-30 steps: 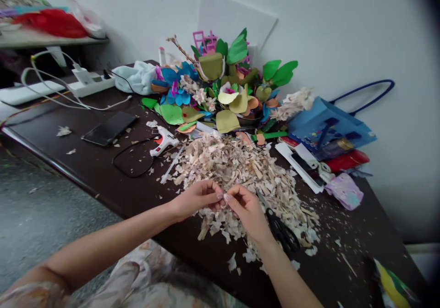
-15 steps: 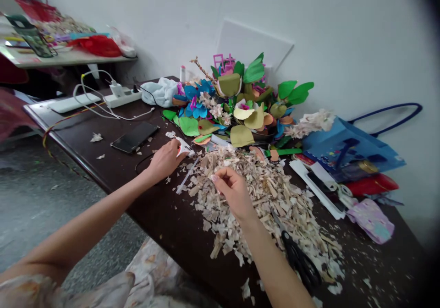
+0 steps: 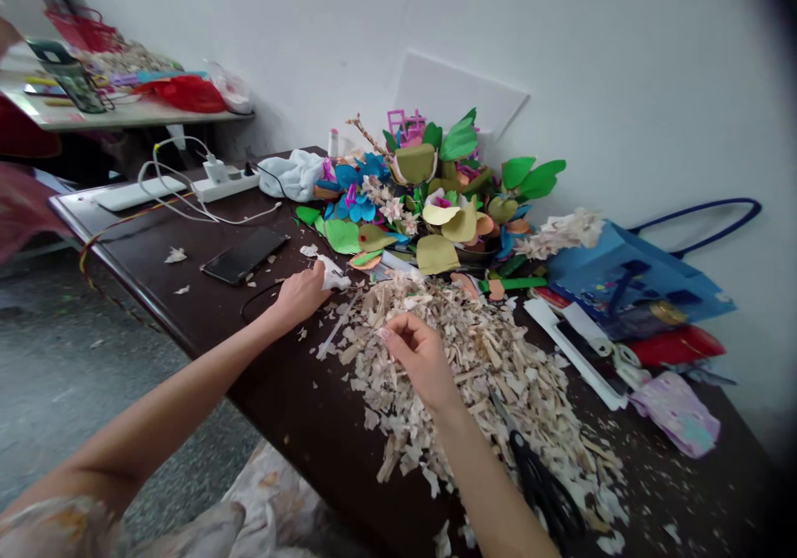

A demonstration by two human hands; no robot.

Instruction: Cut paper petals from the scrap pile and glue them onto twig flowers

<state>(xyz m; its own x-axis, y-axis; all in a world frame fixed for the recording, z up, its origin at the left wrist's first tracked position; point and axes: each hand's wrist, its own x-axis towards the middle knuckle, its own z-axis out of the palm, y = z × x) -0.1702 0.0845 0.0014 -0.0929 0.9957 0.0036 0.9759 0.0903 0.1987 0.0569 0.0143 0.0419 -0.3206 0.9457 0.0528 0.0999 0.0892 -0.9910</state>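
Observation:
My left hand (image 3: 302,294) is closed around a white glue gun (image 3: 334,274), whose nose lies low over the table near the paper flowers. A dark cord (image 3: 258,299) curves on the table beside that hand. Over the pile of pale shavings (image 3: 491,342), my right hand (image 3: 422,360) has thumb and fingertips pinched together; whatever is between them is too small to make out. A clear glue stick (image 3: 338,325) lies at the left edge of the pile. Black-handled scissors (image 3: 539,479) rest on the pile, partly behind my right forearm.
Behind the pile stands a heap of colourful flowers and leaves (image 3: 436,201). A phone (image 3: 245,256) and a power strip (image 3: 225,184) with white cables lie left. On the right are a blue bag (image 3: 628,276), a white tray (image 3: 573,350) and a lilac cloth (image 3: 677,413).
The whole view has tilted slightly upward. My left fingers now cover the orange part of the glue gun that showed before. My right hand keeps its pinch over the pile.

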